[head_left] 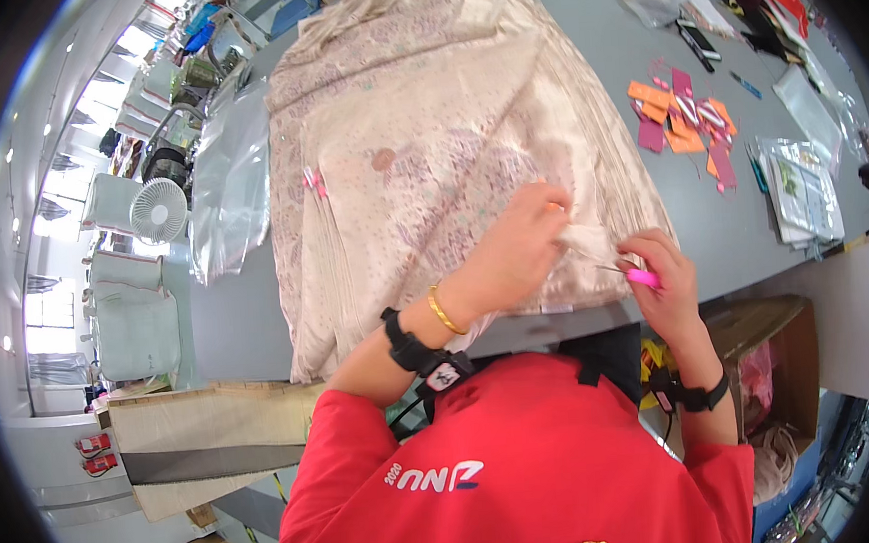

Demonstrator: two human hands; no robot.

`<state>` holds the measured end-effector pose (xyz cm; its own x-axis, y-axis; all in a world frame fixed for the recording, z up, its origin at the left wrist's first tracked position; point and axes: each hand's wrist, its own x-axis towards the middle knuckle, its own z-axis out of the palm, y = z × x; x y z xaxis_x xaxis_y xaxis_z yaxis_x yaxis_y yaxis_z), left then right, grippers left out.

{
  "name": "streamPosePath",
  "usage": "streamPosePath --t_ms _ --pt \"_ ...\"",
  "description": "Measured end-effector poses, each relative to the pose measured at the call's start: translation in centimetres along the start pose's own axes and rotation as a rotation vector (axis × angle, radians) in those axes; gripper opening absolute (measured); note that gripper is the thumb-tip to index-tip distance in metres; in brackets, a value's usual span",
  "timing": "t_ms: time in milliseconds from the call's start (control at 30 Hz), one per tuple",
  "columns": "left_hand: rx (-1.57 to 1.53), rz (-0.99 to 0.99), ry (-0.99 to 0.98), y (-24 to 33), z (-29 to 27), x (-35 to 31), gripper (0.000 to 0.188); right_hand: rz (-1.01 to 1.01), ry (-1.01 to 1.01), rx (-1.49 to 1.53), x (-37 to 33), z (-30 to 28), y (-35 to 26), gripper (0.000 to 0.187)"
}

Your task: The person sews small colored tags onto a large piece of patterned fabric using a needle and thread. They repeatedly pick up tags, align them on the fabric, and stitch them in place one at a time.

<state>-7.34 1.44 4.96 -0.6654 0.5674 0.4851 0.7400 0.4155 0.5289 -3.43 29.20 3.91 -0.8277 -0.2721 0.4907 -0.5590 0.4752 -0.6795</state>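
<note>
A large pile of pale pink floral fabric point(428, 144) lies folded in layers on the grey table. My left hand point(521, 242) is closed at the near right part of the pile, fingertips pinched on the fabric, with a small orange bit showing beside them. Close to its right, my right hand point(666, 284) grips a small tool with a bright pink handle point(643, 278) and a thin metal tip, which points left toward the pinched fabric. The tool's exact kind is not clear. A pink clip-like piece point(315, 182) and a brown round patch point(382, 159) lie on the pile.
Orange and maroon tags point(682, 116) with strings are scattered on the table's right side. Near them are a phone point(698, 43) and a stack of clear-bagged packs point(802, 193). Plastic bags point(228, 179) cover the left edge. A cardboard box point(773, 362) stands below right.
</note>
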Motion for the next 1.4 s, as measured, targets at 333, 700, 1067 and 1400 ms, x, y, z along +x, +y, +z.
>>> streamPosePath --t_ms 333,700,1067,1400 --pt "0.139 -1.044 0.361 -22.2 -18.2 -8.6 0.033 0.589 0.094 0.183 -6.5 -1.7 4.2 0.012" --pt "1.012 -0.406 0.556 -18.3 -19.3 -13.8 0.014 0.362 -0.107 -0.381 -5.4 0.1 3.2 0.013" --pt "0.231 -0.256 -0.097 2.4 1.5 -6.6 0.022 0.256 -0.236 -0.088 -4.2 1.6 2.1 0.027" --pt "-0.473 -0.831 0.074 -2.5 1.2 -6.1 0.013 0.341 -0.081 -0.362 1.1 5.2 3.7 0.037"
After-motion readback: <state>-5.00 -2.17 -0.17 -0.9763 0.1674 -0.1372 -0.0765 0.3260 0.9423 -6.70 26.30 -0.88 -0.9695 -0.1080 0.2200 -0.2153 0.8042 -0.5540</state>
